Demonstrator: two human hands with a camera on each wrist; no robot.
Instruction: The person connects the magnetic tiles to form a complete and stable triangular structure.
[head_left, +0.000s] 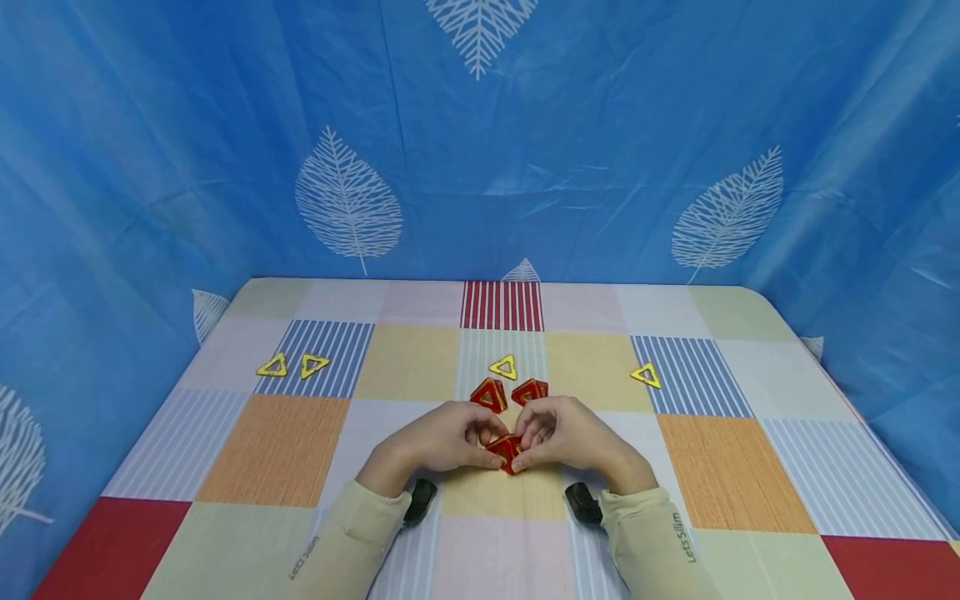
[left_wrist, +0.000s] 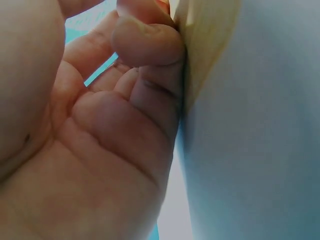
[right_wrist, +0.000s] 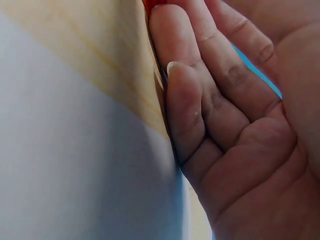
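In the head view a red triangular piece with gold lines is low over the cloth, between both hands. My left hand pinches it from the left with thumb and fingers. From the other side my right hand holds the same piece, its thumb at the lower edge. Just beyond the fingers lie two similar red pieces, the left one and the right one. Both wrist views show mostly palm and curled fingers close to the table; a sliver of red appears at the right fingertips.
Several hollow yellow triangles lie farther out: two at the left, one behind the red pieces, one at the right. A patchwork cloth covers the table. A blue leaf-patterned curtain hangs behind and at both sides.
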